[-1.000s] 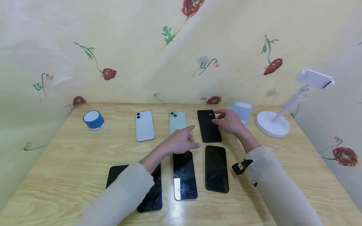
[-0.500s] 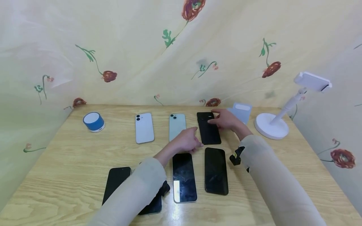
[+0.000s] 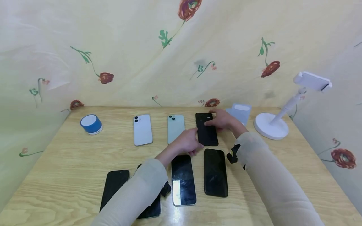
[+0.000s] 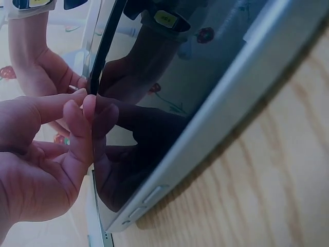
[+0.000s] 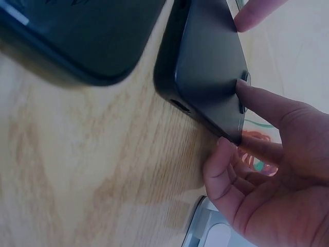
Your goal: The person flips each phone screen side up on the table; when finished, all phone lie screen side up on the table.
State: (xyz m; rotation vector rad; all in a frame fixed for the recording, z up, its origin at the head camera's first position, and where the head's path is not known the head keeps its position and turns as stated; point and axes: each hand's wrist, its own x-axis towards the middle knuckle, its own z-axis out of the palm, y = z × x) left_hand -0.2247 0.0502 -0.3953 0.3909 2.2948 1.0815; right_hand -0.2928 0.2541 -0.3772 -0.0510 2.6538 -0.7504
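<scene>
On the far row lies a black phone (image 3: 208, 135), back upward, with its camera end away from me. My right hand (image 3: 222, 119) holds it by the upper right corner; in the right wrist view the thumb (image 5: 259, 100) presses its back and curled fingers meet its side edge. From the other side, my left hand (image 3: 186, 140) touches the phone's left edge with an extended index finger. The left thumb is near the lower left corner. The left hand partly covers a pale green phone (image 3: 176, 125) and sits just beyond a dark-screened phone (image 3: 183, 182).
A white phone (image 3: 142, 130) and a blue speaker-like cylinder (image 3: 91, 124) are at left. Another dark phone (image 3: 216, 172) lies in front. Two more phones are partly under my left sleeve (image 3: 135, 197). A pale blue folding stand (image 3: 241, 113) and white phone holder (image 3: 271, 125) are right.
My right hand has moved left onto the black phone's corner, its thumb now on the back. My left hand has shifted right until its index finger meets the phone's left edge.
</scene>
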